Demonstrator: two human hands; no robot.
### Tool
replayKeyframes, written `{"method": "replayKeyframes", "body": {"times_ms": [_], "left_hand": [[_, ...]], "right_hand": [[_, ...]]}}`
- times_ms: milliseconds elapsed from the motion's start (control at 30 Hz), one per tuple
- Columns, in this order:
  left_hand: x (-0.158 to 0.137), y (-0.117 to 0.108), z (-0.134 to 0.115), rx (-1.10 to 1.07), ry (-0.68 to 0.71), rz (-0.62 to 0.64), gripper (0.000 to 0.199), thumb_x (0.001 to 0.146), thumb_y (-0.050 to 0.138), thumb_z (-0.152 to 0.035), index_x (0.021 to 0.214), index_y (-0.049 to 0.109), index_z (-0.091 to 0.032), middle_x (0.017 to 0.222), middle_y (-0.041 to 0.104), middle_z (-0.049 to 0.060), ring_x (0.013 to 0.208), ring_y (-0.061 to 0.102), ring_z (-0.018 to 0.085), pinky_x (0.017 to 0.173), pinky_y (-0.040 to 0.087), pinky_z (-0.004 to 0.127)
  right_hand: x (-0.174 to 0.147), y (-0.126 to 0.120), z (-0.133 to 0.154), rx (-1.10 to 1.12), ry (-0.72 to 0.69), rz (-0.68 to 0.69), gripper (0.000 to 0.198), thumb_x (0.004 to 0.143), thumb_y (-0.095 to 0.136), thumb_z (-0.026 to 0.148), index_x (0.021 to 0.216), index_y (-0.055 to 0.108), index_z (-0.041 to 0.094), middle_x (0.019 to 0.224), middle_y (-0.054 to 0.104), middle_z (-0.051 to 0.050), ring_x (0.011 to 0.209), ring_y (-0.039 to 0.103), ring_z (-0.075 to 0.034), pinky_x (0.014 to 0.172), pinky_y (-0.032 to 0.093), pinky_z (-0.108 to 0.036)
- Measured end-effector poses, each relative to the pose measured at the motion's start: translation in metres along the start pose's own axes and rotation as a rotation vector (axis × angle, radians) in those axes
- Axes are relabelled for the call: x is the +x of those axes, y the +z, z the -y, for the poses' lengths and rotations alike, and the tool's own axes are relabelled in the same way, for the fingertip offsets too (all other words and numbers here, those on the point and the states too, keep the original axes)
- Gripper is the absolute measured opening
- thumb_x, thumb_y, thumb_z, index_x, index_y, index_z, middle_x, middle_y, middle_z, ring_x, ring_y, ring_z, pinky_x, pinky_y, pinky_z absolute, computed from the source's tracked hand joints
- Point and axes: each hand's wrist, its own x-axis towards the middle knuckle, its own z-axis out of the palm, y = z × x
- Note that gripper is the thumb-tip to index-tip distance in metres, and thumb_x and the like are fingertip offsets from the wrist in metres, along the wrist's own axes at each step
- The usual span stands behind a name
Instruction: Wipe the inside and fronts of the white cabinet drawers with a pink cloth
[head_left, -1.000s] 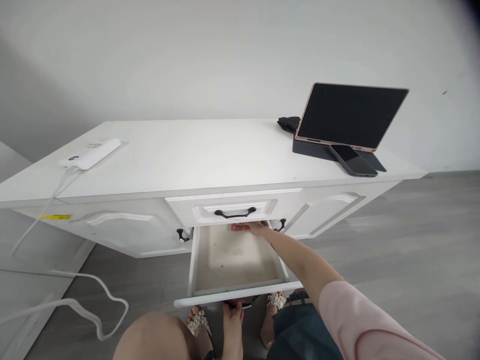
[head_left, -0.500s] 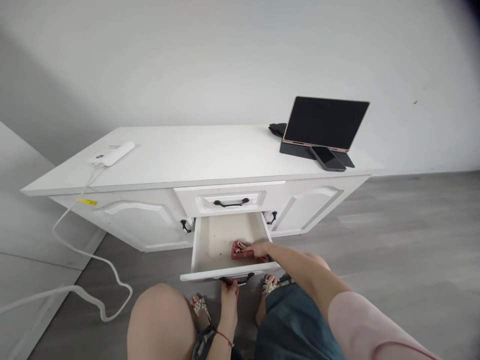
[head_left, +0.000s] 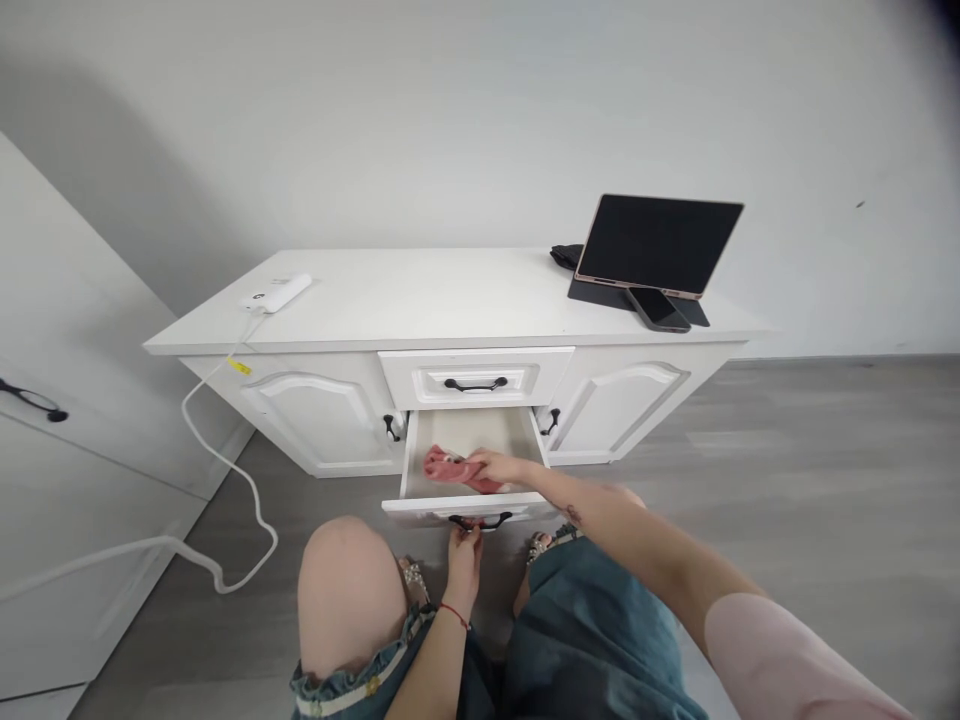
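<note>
My right hand reaches into the pulled-out lower drawer and is closed on a folded red cloth. The cloth's left end rises a little, with a pale patch on it; whether it touches the drawer floor I cannot tell. Below the drawer front, my left hand has its fingers hooked on the black drawer handle. Its fingertips are partly hidden by the handle.
On the white cabinet top stand a tablet on a dark stand, a phone and a white power strip. Its cord hangs down at the left. A shut drawer sits above; my knees flank the open one.
The red cloth has shifted left in the drawer and its end is lifted, with my right hand still on it. My left hand stays at the handle. The view has shifted slightly.
</note>
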Motion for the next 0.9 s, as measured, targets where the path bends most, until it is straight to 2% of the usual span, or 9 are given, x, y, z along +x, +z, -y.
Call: {"method": "replayKeyframes", "body": {"times_ms": [67,133,233,333,433,567,667,767,900], "left_hand": [[0.001,-0.001,0.000,0.006,0.011,0.003,0.021,0.063,0.074,-0.006,0.068,0.059,-0.020,0.078,0.069,0.003,0.073,0.065,0.013,0.072,0.049,0.024],[0.001,-0.002,0.000,0.021,0.016,0.016,0.022,0.063,0.074,-0.008,0.068,0.057,-0.021,0.076,0.068,0.002,0.073,0.065,0.013,0.074,0.050,0.025],[0.000,-0.003,-0.001,0.041,0.025,0.066,0.022,0.062,0.073,-0.008,0.073,0.058,-0.021,0.078,0.068,0.002,0.080,0.067,0.017,0.080,0.050,0.030],[-0.001,-0.004,-0.002,0.053,0.027,0.114,0.026,0.062,0.071,-0.006,0.080,0.061,-0.020,0.084,0.071,0.005,0.087,0.068,0.021,0.082,0.051,0.034],[-0.001,-0.004,-0.002,0.061,0.024,0.107,0.025,0.064,0.070,-0.005,0.082,0.060,-0.020,0.086,0.071,0.006,0.088,0.068,0.024,0.079,0.052,0.036],[-0.001,-0.001,0.000,0.057,0.013,0.039,0.029,0.066,0.069,-0.004,0.088,0.061,-0.021,0.091,0.071,0.006,0.095,0.069,0.025,0.080,0.052,0.036],[-0.002,0.001,0.001,0.044,0.036,0.073,0.035,0.063,0.071,-0.003,0.092,0.062,-0.022,0.094,0.072,0.006,0.100,0.068,0.025,0.086,0.050,0.036],[-0.002,-0.001,0.001,0.038,0.013,0.096,0.033,0.061,0.074,-0.004,0.086,0.061,-0.022,0.088,0.072,0.004,0.090,0.069,0.021,0.089,0.050,0.035],[-0.002,-0.004,0.000,0.034,-0.023,0.055,0.026,0.068,0.074,-0.007,0.071,0.053,-0.022,0.075,0.067,-0.001,0.072,0.067,0.013,0.083,0.052,0.030]], "right_hand": [[0.000,0.020,0.020,-0.123,-0.217,-0.031,0.045,0.076,0.056,0.007,0.115,0.073,0.022,0.122,0.064,-0.007,0.128,0.045,-0.020,0.104,0.040,-0.031],[0.000,0.046,0.035,-0.322,-0.405,-0.074,0.044,0.082,0.052,0.007,0.117,0.072,0.025,0.137,0.054,-0.008,0.132,0.039,-0.021,0.109,0.035,-0.036],[-0.001,0.086,0.047,-0.578,-0.404,-0.133,0.049,0.087,0.047,0.008,0.117,0.071,0.037,0.142,0.048,-0.001,0.121,0.042,-0.024,0.104,0.037,-0.041],[-0.009,0.108,0.046,-0.686,-0.327,-0.201,0.050,0.089,0.047,0.010,0.115,0.071,0.045,0.140,0.049,0.003,0.116,0.040,-0.025,0.101,0.036,-0.042],[-0.026,0.105,0.037,-0.713,-0.298,-0.260,0.048,0.090,0.049,0.012,0.117,0.070,0.046,0.140,0.048,0.003,0.117,0.038,-0.026,0.100,0.035,-0.041],[-0.060,0.086,0.013,-0.729,-0.270,-0.359,0.040,0.092,0.051,0.018,0.116,0.071,0.043,0.138,0.050,0.000,0.122,0.036,-0.026,0.102,0.033,-0.043],[-0.085,0.075,-0.011,-0.742,-0.234,-0.462,0.036,0.094,0.051,0.022,0.114,0.072,0.044,0.138,0.050,-0.001,0.126,0.034,-0.026,0.107,0.029,-0.044],[-0.108,0.069,-0.033,-0.765,-0.165,-0.576,0.034,0.093,0.053,0.021,0.111,0.073,0.042,0.138,0.050,-0.002,0.129,0.032,-0.029,0.108,0.027,-0.048],[-0.133,0.071,-0.060,-0.809,-0.085,-0.712,0.034,0.090,0.053,0.016,0.107,0.076,0.034,0.138,0.050,-0.008,0.131,0.031,-0.033,0.109,0.027,-0.052]]}}
